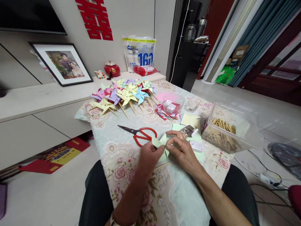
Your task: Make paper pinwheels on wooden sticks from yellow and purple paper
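Note:
A pale green paper pinwheel [161, 142] is between my hands above the table, its blades partly folded in. My left hand [150, 154] is closed on its left side, thumb on top. At its middle, the thumb and forefinger of my right hand [182, 151] pinch the paper; whether a pin is between them I cannot tell. A thin wooden stick [161, 166] lies below the hands. Red-handled scissors [138, 132] rest just beyond my left hand. Past my right hand are a small open box of metal pins [187, 130] and a small white box [196, 146] on green paper sheets [199, 155].
Several finished pinwheels on sticks [126, 95] lie at the table's far left. A clear plastic bin [244, 138] of short wooden sticks stands at the right edge. Striped paper strips [166, 114] and a round clear tub [178, 105] sit at the back.

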`<act>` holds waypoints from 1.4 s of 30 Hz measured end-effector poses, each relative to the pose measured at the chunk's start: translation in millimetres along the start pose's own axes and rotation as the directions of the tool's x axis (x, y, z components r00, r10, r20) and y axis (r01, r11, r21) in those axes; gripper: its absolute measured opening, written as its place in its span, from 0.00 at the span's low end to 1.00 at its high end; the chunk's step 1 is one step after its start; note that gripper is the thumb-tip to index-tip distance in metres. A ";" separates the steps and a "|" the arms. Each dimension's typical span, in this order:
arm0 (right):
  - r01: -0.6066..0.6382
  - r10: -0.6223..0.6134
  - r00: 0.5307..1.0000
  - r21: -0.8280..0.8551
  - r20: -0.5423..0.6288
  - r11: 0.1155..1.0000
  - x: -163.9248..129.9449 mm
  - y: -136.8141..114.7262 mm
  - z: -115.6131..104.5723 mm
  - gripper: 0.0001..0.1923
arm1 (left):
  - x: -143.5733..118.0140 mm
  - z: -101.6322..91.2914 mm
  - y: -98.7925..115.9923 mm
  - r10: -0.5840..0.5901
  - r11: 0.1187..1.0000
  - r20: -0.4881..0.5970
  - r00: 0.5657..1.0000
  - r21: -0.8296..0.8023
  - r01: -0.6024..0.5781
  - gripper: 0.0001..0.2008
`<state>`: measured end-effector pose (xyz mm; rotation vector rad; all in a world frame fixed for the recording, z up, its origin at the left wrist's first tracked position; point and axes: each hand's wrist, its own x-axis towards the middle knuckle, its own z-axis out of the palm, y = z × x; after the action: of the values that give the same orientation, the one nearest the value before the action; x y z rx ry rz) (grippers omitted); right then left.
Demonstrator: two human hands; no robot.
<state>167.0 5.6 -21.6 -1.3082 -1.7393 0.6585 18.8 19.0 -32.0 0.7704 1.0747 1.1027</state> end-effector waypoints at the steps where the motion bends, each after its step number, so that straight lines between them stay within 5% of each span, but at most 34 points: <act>1: 0.000 0.000 1.000 0.001 -0.001 1.000 -0.1 -0.1 0.2 0.07 | -0.2 0.0 0.1 0.002 1.000 0.001 1.000 0.001 -0.002 0.12; 19: -0.033 0.028 0.995 -0.051 -0.096 0.998 -3.2 -6.1 10.5 0.07 | 1.9 -1.1 -5.7 0.104 0.993 0.010 0.995 0.062 -0.104 0.09; 30: -0.200 0.239 0.955 0.215 -0.175 0.956 -4.4 -6.4 15.2 0.10 | 0.5 -1.2 -5.6 0.086 0.996 -0.001 0.996 0.019 -0.086 0.11; 42: -0.233 0.321 0.928 0.377 -0.190 0.896 -2.1 -5.9 17.5 0.13 | -1.3 1.9 -4.2 0.095 0.995 -0.004 0.995 -0.029 -0.095 0.12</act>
<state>149.2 3.1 -26.4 -1.3318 -1.1768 0.8806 21.8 16.6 -34.8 0.8035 1.0302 1.1978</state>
